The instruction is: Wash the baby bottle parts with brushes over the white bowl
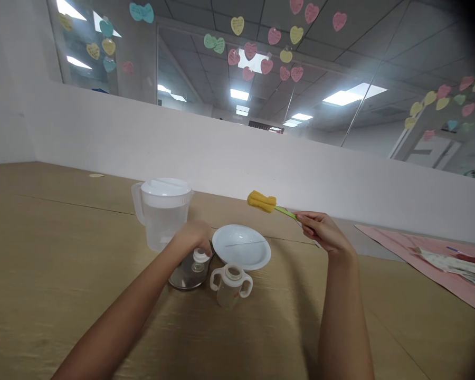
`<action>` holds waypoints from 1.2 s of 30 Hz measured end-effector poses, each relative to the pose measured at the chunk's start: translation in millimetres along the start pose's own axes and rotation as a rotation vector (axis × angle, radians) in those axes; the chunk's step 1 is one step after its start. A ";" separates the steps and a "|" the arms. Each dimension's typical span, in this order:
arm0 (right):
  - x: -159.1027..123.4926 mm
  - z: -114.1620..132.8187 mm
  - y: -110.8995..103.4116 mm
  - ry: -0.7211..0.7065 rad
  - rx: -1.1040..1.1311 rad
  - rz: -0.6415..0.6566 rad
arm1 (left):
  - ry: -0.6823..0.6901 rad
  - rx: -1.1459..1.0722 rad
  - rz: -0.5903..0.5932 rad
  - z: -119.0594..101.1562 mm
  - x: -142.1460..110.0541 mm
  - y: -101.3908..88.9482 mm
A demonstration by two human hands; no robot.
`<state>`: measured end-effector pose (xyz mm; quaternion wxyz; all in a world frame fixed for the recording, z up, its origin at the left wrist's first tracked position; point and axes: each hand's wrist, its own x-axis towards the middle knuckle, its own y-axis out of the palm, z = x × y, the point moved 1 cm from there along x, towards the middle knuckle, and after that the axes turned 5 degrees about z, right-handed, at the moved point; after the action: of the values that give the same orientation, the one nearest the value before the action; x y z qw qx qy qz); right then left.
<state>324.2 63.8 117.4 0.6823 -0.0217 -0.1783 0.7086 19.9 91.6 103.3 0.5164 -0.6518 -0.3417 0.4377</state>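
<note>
My right hand (pixel 322 230) is closed on the green handle of a bottle brush with a yellow sponge head (pixel 262 201), held up above the table with the sponge pointing left. Blurred by motion, my left hand (pixel 197 235) reaches down over a round metal tray (pixel 187 277). Right under its fingers, on the tray, is a white baby bottle top (pixel 201 257) with a clear part below; whether the fingers grip it cannot be made out. A baby bottle (pixel 229 287) with two white handles stands upright and uncapped in front of a white bowl (pixel 242 247).
Behind my left hand stands a clear plastic pitcher (pixel 164 214) with a white lid. A pink cloth (pixel 391 245) with a patterned fabric (pixel 453 266) lies at the far right. The white wall (pixel 142 142) borders the table's back, under glass with heart-shaped notes.
</note>
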 end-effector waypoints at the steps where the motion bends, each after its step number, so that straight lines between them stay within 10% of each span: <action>1: 0.3 0.0 0.2 0.000 -0.003 0.005 | -0.021 -0.015 0.023 -0.7 2.8 2.7; 12: -0.4 1.4 1.9 -0.004 -0.016 0.026 | -0.105 -0.074 0.148 2.7 17.8 21.1; 20: -1.0 3.1 1.7 -0.004 -0.024 0.012 | 0.204 -0.025 -0.164 -28.8 -26.3 -1.1; 30: -0.5 2.8 3.3 0.009 -0.019 0.030 | 0.548 0.010 0.083 -63.8 -23.7 34.7; 36: -2.9 6.7 4.7 -0.029 0.040 0.028 | 0.746 -0.313 0.066 -50.2 -28.7 8.3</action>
<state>318.0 59.4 121.7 0.6701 -0.0001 -0.1739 0.7216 55.2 45.2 105.7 0.4854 -0.8473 -0.1721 0.1302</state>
